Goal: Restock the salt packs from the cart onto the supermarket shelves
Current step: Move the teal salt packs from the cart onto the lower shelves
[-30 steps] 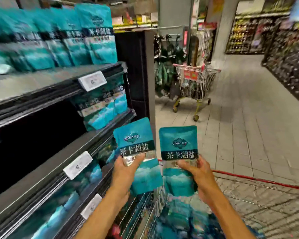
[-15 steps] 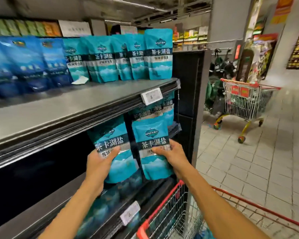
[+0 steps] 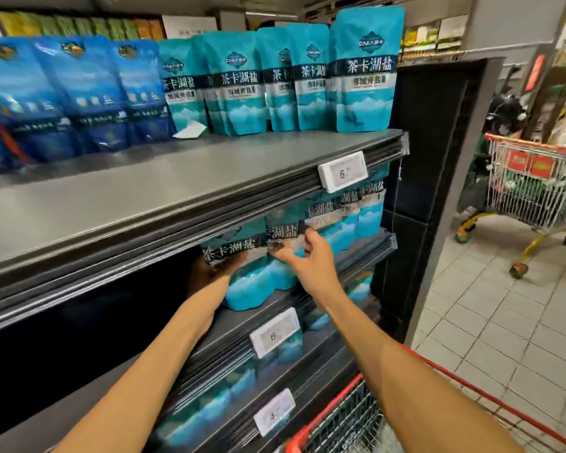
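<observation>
On the second shelf (image 3: 275,299), near its right end, two teal salt pouches are being set upright beside the row already standing there (image 3: 370,207). The left hand (image 3: 209,273) reaches into the shadow under the top shelf (image 3: 177,191) and grips the left pouch (image 3: 239,273) from its left side and behind, fingers curled round its edge. The right hand (image 3: 304,256) pinches the right pouch (image 3: 280,253) at the silver band across its middle, thumb in front and fingers on the face. Both pouches have their bases at or just above the shelf's front edge, over the price tag (image 3: 275,333); whether they are fully resting I cannot tell.

These look like soft, glossy stand-up bags, likely dense for their size, with loose salt that slumps toward the bottom. The film is probably slippery, so a hold around the firm middle or low on the sides should steady them better than the floppy top seal. Pushed back carelessly, one could tip its neighbours. The red-rimmed cart (image 3: 334,420) sits at the lower right, just beside the shelving.
</observation>
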Demonstrator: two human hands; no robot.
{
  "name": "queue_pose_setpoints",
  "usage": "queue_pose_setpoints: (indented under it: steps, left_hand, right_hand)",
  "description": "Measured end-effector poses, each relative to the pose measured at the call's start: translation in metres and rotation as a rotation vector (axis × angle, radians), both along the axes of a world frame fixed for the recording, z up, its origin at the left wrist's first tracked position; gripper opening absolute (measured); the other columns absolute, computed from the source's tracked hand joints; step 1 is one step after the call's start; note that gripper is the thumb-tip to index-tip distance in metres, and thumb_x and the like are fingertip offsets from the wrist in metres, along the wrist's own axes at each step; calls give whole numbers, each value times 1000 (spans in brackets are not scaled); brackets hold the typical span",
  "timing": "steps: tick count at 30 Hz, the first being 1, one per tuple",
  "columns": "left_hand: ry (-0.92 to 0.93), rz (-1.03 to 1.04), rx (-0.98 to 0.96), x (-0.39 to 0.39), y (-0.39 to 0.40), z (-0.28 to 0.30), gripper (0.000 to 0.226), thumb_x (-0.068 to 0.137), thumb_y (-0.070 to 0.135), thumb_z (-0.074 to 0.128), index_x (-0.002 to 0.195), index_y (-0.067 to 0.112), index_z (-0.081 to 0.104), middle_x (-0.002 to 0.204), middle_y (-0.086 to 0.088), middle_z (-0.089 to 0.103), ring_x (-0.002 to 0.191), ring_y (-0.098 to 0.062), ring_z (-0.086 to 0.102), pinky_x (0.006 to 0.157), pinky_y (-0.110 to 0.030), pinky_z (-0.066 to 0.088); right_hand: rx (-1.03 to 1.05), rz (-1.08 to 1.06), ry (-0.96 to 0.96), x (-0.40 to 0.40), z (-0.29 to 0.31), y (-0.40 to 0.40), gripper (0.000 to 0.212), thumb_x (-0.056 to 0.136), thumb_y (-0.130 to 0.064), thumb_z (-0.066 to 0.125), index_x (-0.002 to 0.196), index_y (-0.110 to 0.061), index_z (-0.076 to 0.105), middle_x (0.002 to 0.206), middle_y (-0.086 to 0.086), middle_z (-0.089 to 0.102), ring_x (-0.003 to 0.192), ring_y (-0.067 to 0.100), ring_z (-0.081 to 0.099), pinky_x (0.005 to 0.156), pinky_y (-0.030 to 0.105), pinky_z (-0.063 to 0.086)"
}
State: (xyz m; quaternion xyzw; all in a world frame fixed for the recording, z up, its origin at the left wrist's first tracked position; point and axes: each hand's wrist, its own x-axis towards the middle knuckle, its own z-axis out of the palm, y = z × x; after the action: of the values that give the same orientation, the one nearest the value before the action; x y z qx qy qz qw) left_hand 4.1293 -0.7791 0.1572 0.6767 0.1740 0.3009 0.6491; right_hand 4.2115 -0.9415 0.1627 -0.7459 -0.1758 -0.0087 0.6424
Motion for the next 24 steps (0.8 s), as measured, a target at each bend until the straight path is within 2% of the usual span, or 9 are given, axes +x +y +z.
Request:
queue_pose_setpoints:
  steps: [2,4,7,9,12,17,20,22,24]
  left_hand:
    - [7,-45,22,0,4,-2,24,77,17,82,96,27,70,89,15,76,82,-3,72,70,-20,56]
    - [36,-99,46,3,8,0,27,74,26,84,98,28,70,100,9,76,92,-10,72,80,-26,55]
    - [17,-142,57,8,6,1,32,69,26,87,97,30,71,103,6,76,94,-13,72,80,-27,55]
    - [-15,-121,55,12,0,2,39,65,24,88,100,27,70,104,3,75,93,-14,72,80,-28,55]
    - [-27,-82,34,22,-7,-1,34,66,23,87,95,29,71,99,8,75,89,-11,72,78,-28,56]
    - [86,-29,25,25,-12,-8,39,66,19,90,101,22,72,103,-1,75,90,-17,73,81,-33,58]
    - [52,-112,10,15,-16,-7,42,66,17,90,103,21,73,100,3,77,88,-12,74,69,-19,58]
    - [50,-138,8,6,-19,-4,45,63,25,92,103,25,73,99,7,77,88,-7,73,65,-14,55]
    - [88,-180,-39,-2,-21,0,53,48,46,93,96,31,75,96,7,77,84,-3,73,63,-10,53]
  right_hand:
    - [-78,-48,-153,-2,-11,-7,48,77,-34,84,108,-7,59,102,10,63,92,25,57,78,37,48]
    - [-185,-99,-276,-2,-21,-15,42,77,-43,82,94,-15,55,88,1,53,81,18,48,70,29,40]
    - [-307,-130,-348,0,-28,-19,44,78,-45,80,95,-14,54,87,-1,46,75,16,42,68,31,41]
    - [-265,-153,-322,4,-27,-19,46,76,-39,84,96,-10,54,88,3,50,74,19,45,70,33,45]
    - [-175,-187,-229,10,-25,-18,46,73,-29,88,97,-11,52,91,9,55,69,13,48,75,36,51]
    - [-166,-193,-238,12,-28,-20,46,73,-28,88,98,-10,52,88,9,58,61,7,47,72,31,52]
    - [-114,-185,-239,7,-32,-23,54,76,-31,85,111,-9,51,88,7,57,63,5,50,72,22,51]
    - [-99,-196,-254,4,-35,-26,51,81,-36,80,113,-10,50,85,5,56,67,2,52,71,19,50]
    - [-92,-203,-272,1,-36,-29,42,87,-35,75,112,-10,51,82,7,57,67,2,51,69,20,50]
